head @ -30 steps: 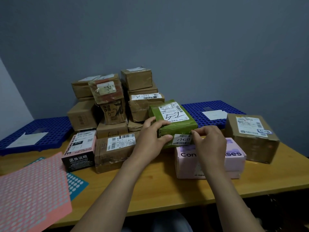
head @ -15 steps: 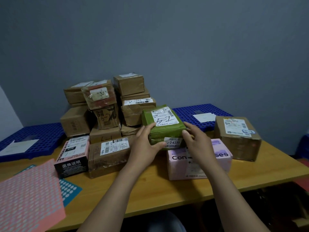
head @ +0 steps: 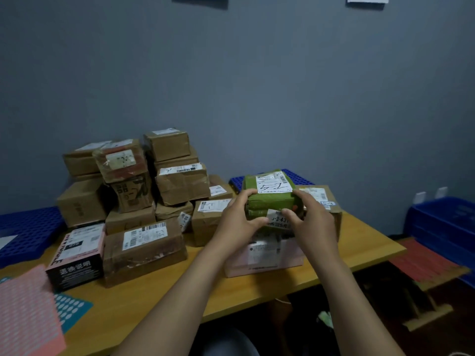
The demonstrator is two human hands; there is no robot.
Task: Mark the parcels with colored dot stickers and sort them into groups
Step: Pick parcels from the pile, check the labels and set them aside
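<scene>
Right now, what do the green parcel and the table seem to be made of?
Green parcel: likely soft plastic or paper wrap, matte; it shows folds and creases. Table: seemingly wood or laminate, smooth yellow-brown top with a faint sheen.

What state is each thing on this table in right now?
green parcel: held up, label on top, above the pink box
left hand: grips the parcel's left end
right hand: grips its right end
pink box: closed, flat on the table
brown parcels: closed, stacked in a pile
pink sticker sheet: flat, overlapping the teal sheet
</scene>
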